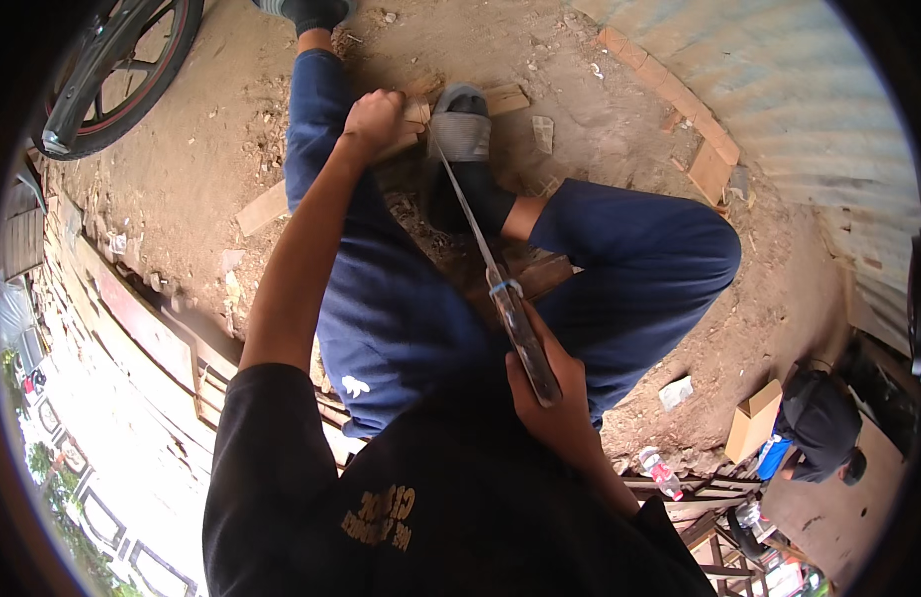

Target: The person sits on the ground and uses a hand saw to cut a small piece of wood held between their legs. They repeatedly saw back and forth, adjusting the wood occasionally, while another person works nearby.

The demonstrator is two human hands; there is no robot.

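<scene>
Right hand (560, 393) grips 1 long-bladed tool (494, 275); left hand (376, 117) clenched on 1 wood piece (417, 111); shirt (460, 497): gold lettering.

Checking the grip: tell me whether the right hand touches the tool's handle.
Touching. The head view shows the right hand closed around the handle, skin showing against both its sides.

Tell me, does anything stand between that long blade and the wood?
Nothing visible does. The long blade in the right hand reaches up toward the wood by the left hand; the grey sandal sits close on its right.
</scene>
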